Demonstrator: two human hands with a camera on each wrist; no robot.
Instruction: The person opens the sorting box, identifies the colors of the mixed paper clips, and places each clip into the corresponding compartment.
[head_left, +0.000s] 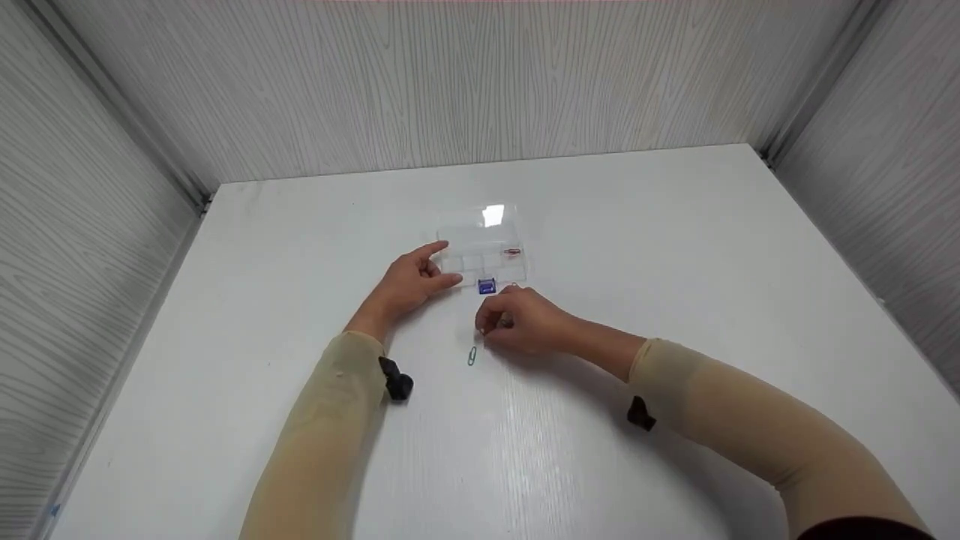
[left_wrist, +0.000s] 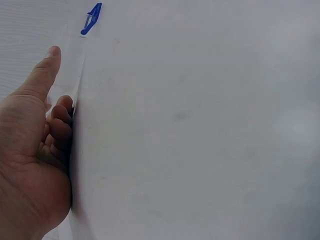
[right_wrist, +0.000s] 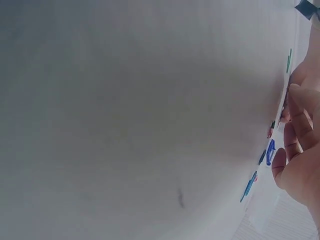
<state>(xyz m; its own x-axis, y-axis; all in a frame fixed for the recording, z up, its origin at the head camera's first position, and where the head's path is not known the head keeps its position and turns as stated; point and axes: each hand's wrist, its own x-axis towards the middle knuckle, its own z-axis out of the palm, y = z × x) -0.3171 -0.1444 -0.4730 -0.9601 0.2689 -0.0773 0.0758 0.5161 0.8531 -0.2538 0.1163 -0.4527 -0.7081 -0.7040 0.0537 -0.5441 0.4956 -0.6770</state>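
Note:
A clear compartment box stands on the white table with its lid raised at the back and a blue latch at its front. Red paper clips lie in its right-hand compartment. My left hand rests against the box's left side, thumb and index finger extended and spread. The other fingers curl beside the wall in the left wrist view. In front of the box, my right hand pinches a small pale object at its fingertips, too small to identify. Close by lies a green paper clip.
Low in the right wrist view, blue clips and a red piece lie near the right hand. White wood-grain panels enclose the table at the back and sides. Small black devices sit at both wrists.

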